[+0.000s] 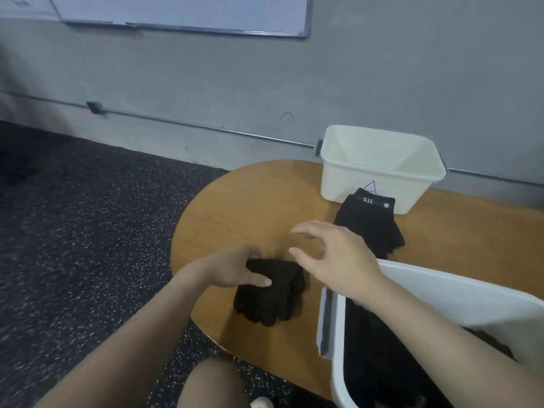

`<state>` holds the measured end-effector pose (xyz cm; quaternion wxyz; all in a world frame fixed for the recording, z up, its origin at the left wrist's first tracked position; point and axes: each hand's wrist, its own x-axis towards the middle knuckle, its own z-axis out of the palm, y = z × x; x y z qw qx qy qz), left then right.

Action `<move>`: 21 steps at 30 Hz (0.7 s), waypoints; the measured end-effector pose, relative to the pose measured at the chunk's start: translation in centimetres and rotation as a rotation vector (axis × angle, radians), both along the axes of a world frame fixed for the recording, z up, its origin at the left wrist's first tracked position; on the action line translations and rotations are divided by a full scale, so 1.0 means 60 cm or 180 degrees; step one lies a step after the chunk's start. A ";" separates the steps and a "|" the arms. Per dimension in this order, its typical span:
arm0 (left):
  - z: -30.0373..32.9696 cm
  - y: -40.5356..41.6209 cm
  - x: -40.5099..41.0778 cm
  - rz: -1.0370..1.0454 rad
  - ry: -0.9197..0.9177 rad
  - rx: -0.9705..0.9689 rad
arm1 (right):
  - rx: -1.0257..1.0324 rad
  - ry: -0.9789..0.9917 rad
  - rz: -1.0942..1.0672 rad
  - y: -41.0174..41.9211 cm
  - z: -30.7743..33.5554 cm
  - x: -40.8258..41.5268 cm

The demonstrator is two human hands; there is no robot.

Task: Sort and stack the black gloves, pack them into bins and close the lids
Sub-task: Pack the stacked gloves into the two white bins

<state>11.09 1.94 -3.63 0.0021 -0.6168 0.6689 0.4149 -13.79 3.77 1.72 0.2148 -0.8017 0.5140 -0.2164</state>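
My single head-worn camera looks forward and steeply down from close above the wooden table [235,207], wide-angle, facing a grey wall [382,83]; both forearms enter from the bottom edge of frame.

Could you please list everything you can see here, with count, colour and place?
table: one, wooden, rounded end, centre.
cream bin: one, open and empty, far side of table.
white bin: one, near right, dark gloves inside.
labelled gloves: one black stack, on the table in front of the cream bin.
near gloves: one black stack, near table edge.
whiteboard: one, white, on the wall.
floor: dark, speckled.
left hand: grips the near gloves.
right hand: open, hovering above the table.
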 end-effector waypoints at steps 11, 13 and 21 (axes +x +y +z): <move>0.004 -0.018 -0.025 -0.0375 -0.0189 0.0234 | 0.0005 0.0360 0.0006 0.012 0.017 0.005; 0.000 -0.005 -0.019 -0.0362 -0.0008 0.0255 | 0.0071 0.0453 0.0048 0.013 0.022 0.008; 0.047 0.058 -0.001 0.0176 0.0827 -0.0221 | 0.0321 0.0732 0.0261 0.017 0.041 0.008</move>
